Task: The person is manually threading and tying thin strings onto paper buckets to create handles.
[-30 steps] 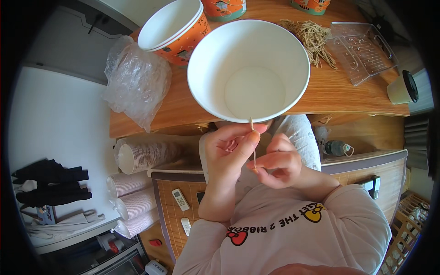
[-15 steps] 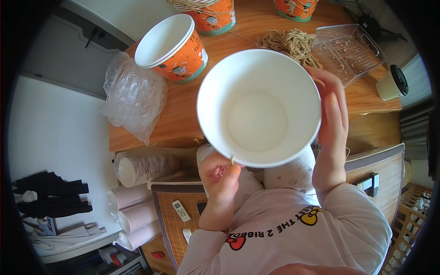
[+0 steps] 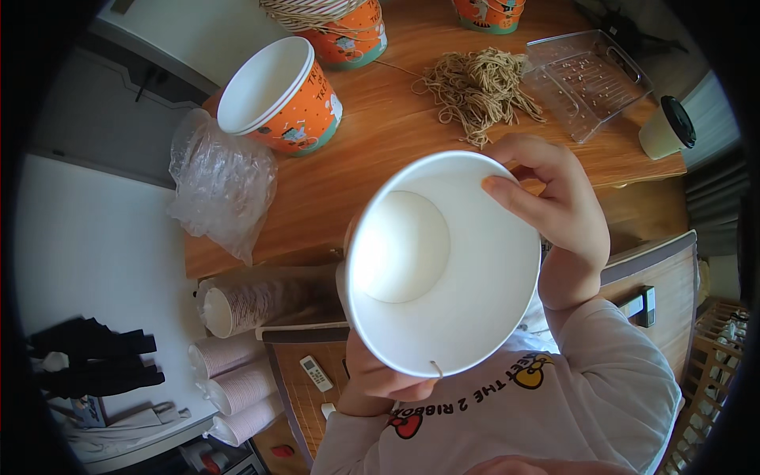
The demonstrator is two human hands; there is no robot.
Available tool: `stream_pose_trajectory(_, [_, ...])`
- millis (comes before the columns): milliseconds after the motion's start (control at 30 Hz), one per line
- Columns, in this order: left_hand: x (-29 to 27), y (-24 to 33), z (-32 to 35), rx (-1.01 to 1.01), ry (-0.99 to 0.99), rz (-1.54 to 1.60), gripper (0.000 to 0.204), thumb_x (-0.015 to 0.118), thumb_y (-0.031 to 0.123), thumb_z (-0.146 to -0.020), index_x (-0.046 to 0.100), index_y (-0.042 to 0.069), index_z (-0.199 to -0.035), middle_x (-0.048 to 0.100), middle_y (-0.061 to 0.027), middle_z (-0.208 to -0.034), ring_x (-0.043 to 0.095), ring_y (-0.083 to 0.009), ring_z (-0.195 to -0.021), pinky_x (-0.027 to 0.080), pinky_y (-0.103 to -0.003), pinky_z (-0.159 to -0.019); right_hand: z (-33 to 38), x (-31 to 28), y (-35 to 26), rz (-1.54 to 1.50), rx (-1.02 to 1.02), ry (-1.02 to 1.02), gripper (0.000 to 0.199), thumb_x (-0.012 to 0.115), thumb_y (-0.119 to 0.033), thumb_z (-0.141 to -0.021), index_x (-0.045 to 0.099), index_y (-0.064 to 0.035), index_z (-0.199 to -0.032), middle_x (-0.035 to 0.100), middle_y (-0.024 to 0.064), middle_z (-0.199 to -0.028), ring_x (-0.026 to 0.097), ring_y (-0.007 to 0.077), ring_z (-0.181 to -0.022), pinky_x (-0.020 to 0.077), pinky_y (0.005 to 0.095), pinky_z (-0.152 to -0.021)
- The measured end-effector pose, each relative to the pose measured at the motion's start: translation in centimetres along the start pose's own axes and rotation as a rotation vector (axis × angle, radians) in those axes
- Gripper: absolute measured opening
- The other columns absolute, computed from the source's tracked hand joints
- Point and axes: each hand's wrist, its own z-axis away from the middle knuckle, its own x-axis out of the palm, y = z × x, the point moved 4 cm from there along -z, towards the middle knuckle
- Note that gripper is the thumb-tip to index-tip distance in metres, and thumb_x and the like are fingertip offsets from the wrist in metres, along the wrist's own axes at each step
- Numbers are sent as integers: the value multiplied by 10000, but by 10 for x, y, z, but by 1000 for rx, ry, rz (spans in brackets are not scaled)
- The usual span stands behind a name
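Note:
A large white paper bucket (image 3: 475,293) is held tilted in front of me, its open mouth toward me and its inside bare. My right hand (image 3: 546,190) grips the far right rim, thumb inside and fingers outside. Below the lower left of the bucket, my left hand (image 3: 384,372) is closed around its outer side, with the fingers partly hidden. A short tan cord end (image 3: 435,369) pokes over the near rim beside it. Beyond the bucket, a tangled pile of tan cords (image 3: 487,91) lies on the wooden table (image 3: 380,127).
Stacked orange buckets (image 3: 305,119) stand at the left beside a crumpled clear plastic bag (image 3: 226,186). Farther back are cord-wrapped orange buckets (image 3: 352,36). A clear plastic tray (image 3: 590,83) with small bits and a lidded cup (image 3: 665,131) sit at right. Sleeved cup stacks (image 3: 237,356) lie lower left.
The bucket has come nearer my body and turned, its bottom now toward the left. My right hand has shifted to the far rim with its thumb inside; my left hand has moved lower.

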Motion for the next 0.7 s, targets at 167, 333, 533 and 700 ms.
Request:
stream_pose_trajectory(167, [4,5,9,-34,15,-49,75,694,181,-795,711,183,-868,734,-56,-1024,699,-321,-1021,503,-546,-1003,4,10,-7,-138,-23,134,120,685,-63,-863,666,50,-900,642,49,-798,598,101,-757,454,235,-679])
stream_pose_trajectory(333, [6,3,8,7,9,-57,107,727,212,-792,713,196,-896,745,-14,-945,733,-282,-935,568,-512,-911,5,12,-7,126,-113,212,143,722,-103,-842,691,29,-891,618,95,-711,602,152,-638,462,267,-576])
stream_pose_trajectory(533, [6,3,11,11,-3,-45,177,781,315,-806,709,213,-933,745,13,-894,746,-242,-890,601,-473,-854,8,18,-10,151,-192,284,122,710,-69,-813,689,21,-892,611,95,-706,578,174,-608,431,273,-551])
stream_pose_trajectory(700, [1,4,26,-21,-38,-89,186,764,359,-841,705,215,-944,743,17,-886,746,-232,-886,606,-454,-845,11,18,-10,191,-220,307,110,710,-61,-804,673,15,-873,606,93,-702,579,189,-607,434,283,-554])
